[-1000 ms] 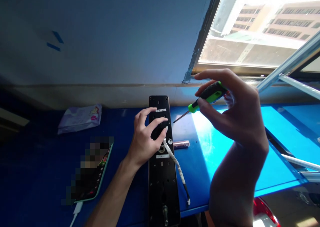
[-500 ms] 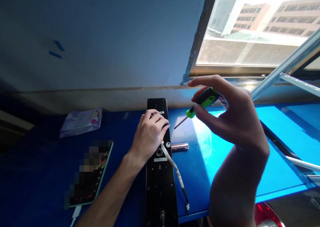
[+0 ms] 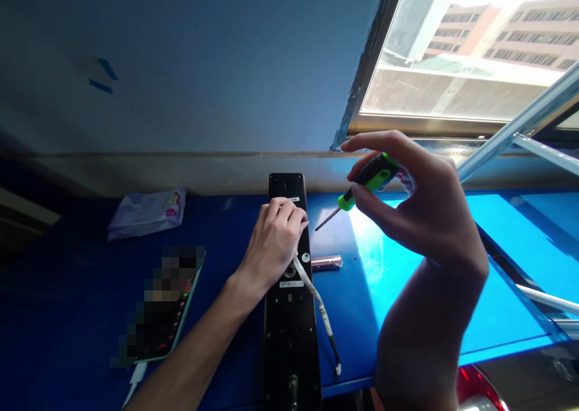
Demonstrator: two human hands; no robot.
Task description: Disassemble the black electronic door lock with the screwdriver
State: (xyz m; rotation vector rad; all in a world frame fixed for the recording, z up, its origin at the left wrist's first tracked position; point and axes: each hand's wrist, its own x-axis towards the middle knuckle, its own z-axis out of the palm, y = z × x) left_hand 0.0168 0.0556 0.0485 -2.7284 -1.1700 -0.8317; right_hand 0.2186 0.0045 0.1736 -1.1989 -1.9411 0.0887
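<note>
A long black door lock panel (image 3: 291, 332) lies lengthwise on the blue table, its back face up. My left hand (image 3: 277, 233) rests on its upper half with the fingers curled together; their tips and anything between them are hidden. From beneath that hand a white-wrapped cable (image 3: 319, 305) runs down past the panel's right edge to a small white plug. Above the table to the right, my right hand (image 3: 414, 200) grips a green and black screwdriver (image 3: 371, 175) between thumb and fingers. Its tip points down and left, apart from the panel.
A copper-coloured cylindrical part (image 3: 327, 263) juts out at the panel's right side. On the left lie a phone (image 3: 169, 314) with a charging cable (image 3: 136, 378) and a lilac packet (image 3: 147, 212). A metal ladder (image 3: 520, 125) leans at the right by the window.
My left hand's fingers have drawn in closer together and shifted slightly on the panel. My right hand holds the screwdriver nearly still. The view has shifted a little.
</note>
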